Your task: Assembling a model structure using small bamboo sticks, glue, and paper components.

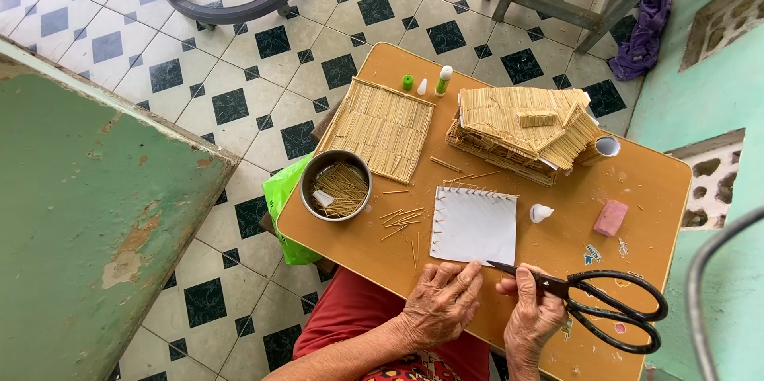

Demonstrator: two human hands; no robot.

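At table's near edge | left hand point(440, 303) curled, touching paper point(475, 226) | right hand point(532, 311) gripping scissors point(601, 301)

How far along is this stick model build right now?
Looks done: the stick house has walls and a layered roof, and a flat stick panel lies beside it. In hand: right hand holds black scissors; left hand rests by the white sheet, sticks edging two sides. Left: loose sticks, more in the bowl.

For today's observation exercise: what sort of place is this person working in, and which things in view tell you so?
Probably a home craft corner: a small wooden table on a tiled floor, with a matchstick model house, a glue bottle and black scissors in the right hand.
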